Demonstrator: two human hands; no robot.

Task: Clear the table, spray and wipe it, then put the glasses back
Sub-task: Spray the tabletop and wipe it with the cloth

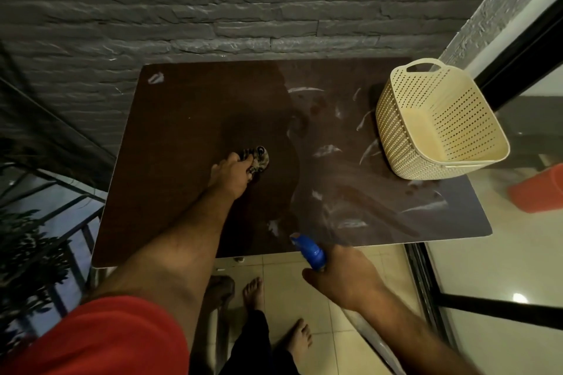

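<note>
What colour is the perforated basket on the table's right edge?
Cream, a pale yellow plastic basket, seen best in the head view, the only one given.

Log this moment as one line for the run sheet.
phase: wiping | left hand: pressing cloth on table | right hand: holding spray bottle | basket: on table, right | streaks: right half

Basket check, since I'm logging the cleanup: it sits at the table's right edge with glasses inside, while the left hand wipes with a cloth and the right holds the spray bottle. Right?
Not quite. The head view shows the basket empty, no glasses in it. The rest holds: it sits at the table's right edge, the left hand wipes with a cloth, and the right hand holds the spray bottle.
</note>
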